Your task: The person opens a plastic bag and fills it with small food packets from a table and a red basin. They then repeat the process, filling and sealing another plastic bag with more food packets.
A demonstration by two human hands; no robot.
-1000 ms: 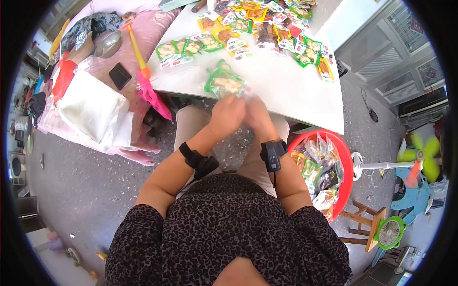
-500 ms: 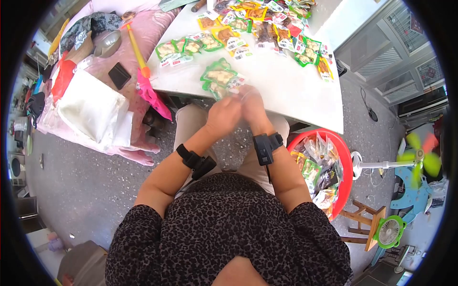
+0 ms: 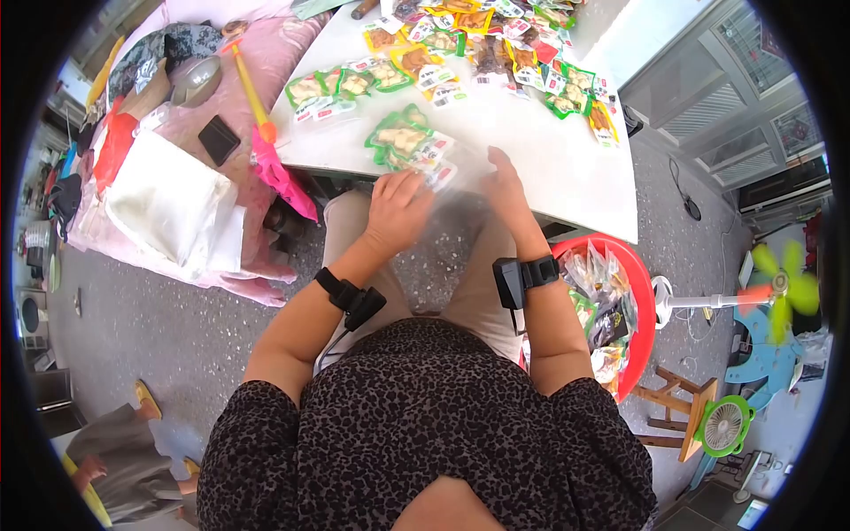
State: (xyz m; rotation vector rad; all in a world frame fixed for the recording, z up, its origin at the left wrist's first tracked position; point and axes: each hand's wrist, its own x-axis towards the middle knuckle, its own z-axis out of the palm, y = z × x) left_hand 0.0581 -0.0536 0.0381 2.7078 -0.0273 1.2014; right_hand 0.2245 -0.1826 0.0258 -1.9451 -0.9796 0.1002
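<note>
Two or more green-edged food packets [image 3: 403,140] with pale pieces inside lie together near the table's front edge. My left hand [image 3: 396,211] is beside their near end, fingers curled over the edge of a clear plastic bag [image 3: 462,177]. Across from it, my right hand [image 3: 508,193] is at the bag's other side, raised, with thumb and fingers at the film. The bag is see-through and smeared, so its outline is hard to follow. Each wrist wears a black strapped device.
Many food packets [image 3: 496,53] are heaped at the white table's [image 3: 531,159] far side. More green packets [image 3: 350,82] lie at left. A red tub [image 3: 645,310] of packets stands by my right knee. Pink-covered surface [image 3: 257,53] at left; another person [image 3: 124,456] at lower left.
My hands were together at the packets' near end; now they are apart, the right one further right, with clear film between. The other person's legs have come more into view.
</note>
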